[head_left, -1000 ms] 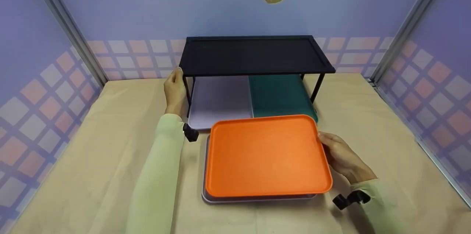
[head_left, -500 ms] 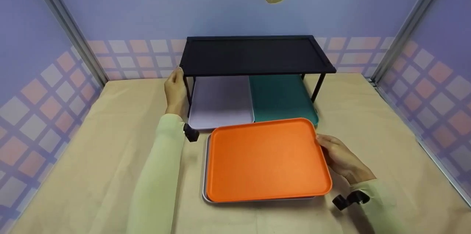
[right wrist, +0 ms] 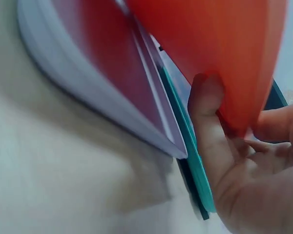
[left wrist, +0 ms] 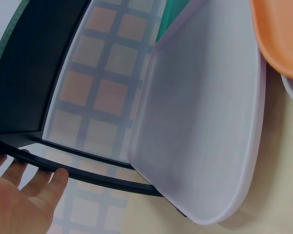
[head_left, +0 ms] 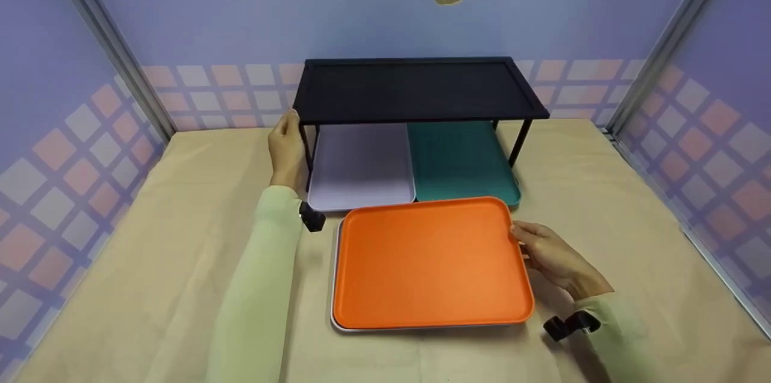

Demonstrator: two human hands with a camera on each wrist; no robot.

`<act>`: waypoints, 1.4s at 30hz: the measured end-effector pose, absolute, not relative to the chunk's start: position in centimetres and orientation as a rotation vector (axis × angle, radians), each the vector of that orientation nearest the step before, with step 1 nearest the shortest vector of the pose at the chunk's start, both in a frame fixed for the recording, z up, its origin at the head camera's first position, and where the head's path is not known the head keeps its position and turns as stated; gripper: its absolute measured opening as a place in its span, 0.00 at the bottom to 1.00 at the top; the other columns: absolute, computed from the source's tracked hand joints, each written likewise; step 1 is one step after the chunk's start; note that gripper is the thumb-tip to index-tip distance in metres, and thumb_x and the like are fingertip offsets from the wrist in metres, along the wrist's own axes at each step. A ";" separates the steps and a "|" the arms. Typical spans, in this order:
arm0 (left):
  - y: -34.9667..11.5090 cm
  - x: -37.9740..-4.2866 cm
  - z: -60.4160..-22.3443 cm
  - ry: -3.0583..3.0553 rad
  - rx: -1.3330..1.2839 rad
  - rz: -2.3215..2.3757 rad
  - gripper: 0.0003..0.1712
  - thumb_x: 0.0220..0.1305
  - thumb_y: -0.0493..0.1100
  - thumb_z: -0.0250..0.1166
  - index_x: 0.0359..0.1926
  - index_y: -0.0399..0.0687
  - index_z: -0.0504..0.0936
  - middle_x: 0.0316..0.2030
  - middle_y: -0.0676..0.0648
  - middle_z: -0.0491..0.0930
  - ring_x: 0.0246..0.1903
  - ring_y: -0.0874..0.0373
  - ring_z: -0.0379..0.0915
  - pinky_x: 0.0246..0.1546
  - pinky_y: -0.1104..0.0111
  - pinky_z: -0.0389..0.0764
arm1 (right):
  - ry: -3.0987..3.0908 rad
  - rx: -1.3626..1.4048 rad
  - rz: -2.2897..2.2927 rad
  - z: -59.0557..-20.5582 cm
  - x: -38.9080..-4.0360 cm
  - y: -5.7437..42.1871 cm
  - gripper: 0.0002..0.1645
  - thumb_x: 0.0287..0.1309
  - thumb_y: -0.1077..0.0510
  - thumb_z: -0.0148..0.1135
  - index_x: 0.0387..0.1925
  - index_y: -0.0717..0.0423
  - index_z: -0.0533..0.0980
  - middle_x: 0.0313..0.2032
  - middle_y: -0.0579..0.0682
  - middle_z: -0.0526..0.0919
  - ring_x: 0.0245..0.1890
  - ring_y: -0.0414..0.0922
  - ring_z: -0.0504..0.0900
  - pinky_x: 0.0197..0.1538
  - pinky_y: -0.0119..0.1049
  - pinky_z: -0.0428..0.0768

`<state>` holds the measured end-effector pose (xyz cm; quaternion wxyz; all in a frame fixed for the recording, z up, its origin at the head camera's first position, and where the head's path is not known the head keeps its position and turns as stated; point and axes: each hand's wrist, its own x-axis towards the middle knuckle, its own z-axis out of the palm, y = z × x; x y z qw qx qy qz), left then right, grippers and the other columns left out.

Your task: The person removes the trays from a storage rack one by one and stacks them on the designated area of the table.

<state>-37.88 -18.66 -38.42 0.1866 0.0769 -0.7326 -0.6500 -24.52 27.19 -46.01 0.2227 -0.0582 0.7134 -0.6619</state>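
My left hand (head_left: 287, 145) holds the front left corner of a black shelf rack (head_left: 415, 91), its fingers about the leg in the left wrist view. My right hand (head_left: 554, 256) pinches the right edge of an orange tray (head_left: 430, 265). In the right wrist view, that tray's held side is raised above a pale lavender tray (right wrist: 83, 73). From the head, the orange tray covers nearly all of the lower tray. Under the rack, a lavender tray (head_left: 364, 166) lies on the left and a green tray (head_left: 464, 163) on the right, side by side.
A cream cloth (head_left: 181, 238) covers the table. Patterned panels with metal corner posts (head_left: 114, 49) enclose its back and sides. The rack stands near the back wall, and the trays beneath it reach out past its front edge.
The orange tray has shifted slightly toward me and then left, lining up more closely over the lavender tray. My right hand has moved left with it. The left hand stays on the rack.
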 end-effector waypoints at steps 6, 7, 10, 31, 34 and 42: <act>-18.7 -38.0 -38.5 -2.064 0.241 -1.826 0.26 0.83 0.50 0.46 0.75 0.48 0.69 0.75 0.48 0.64 0.77 0.56 0.55 0.76 0.71 0.59 | 2.103 -0.143 -1.710 -45.9 -24.5 27.1 0.33 0.81 0.54 0.45 0.75 0.71 0.57 0.54 0.57 0.80 0.47 0.44 0.85 0.51 0.37 0.86; -18.7 -38.0 -38.5 -2.059 0.244 -1.829 0.26 0.83 0.50 0.46 0.75 0.48 0.69 0.75 0.48 0.65 0.77 0.56 0.55 0.76 0.71 0.59 | 2.118 -0.139 -1.699 -45.9 -24.5 27.0 0.33 0.81 0.55 0.45 0.75 0.71 0.56 0.57 0.59 0.78 0.48 0.45 0.84 0.51 0.37 0.86; -18.6 -38.1 -38.4 -2.048 0.246 -1.848 0.27 0.83 0.50 0.47 0.75 0.47 0.68 0.75 0.48 0.64 0.77 0.56 0.55 0.76 0.72 0.59 | 2.160 -0.120 -1.676 -45.9 -24.5 26.8 0.32 0.78 0.58 0.48 0.75 0.70 0.57 0.63 0.65 0.71 0.50 0.46 0.82 0.53 0.37 0.85; -18.6 -38.1 -38.3 -2.067 0.222 -1.825 0.27 0.83 0.51 0.46 0.74 0.47 0.70 0.75 0.46 0.65 0.77 0.54 0.56 0.76 0.68 0.60 | 2.297 -0.135 -1.479 -46.4 -24.2 26.7 0.36 0.71 0.65 0.57 0.76 0.67 0.60 0.52 0.63 0.72 0.37 0.48 0.79 0.38 0.37 0.85; -18.7 -38.1 -38.4 -2.066 0.220 -1.819 0.27 0.83 0.52 0.47 0.74 0.47 0.70 0.75 0.45 0.65 0.77 0.53 0.56 0.76 0.67 0.60 | 2.289 -0.165 -1.445 -46.5 -24.2 26.7 0.34 0.72 0.64 0.57 0.75 0.66 0.62 0.48 0.62 0.74 0.34 0.47 0.80 0.36 0.36 0.85; -18.8 -38.1 -38.4 -2.065 0.231 -1.836 0.28 0.82 0.54 0.46 0.74 0.49 0.70 0.75 0.46 0.64 0.77 0.54 0.55 0.76 0.68 0.60 | 2.278 -0.194 -1.443 -46.6 -24.1 26.5 0.33 0.73 0.62 0.57 0.74 0.66 0.63 0.46 0.59 0.74 0.31 0.46 0.77 0.31 0.34 0.81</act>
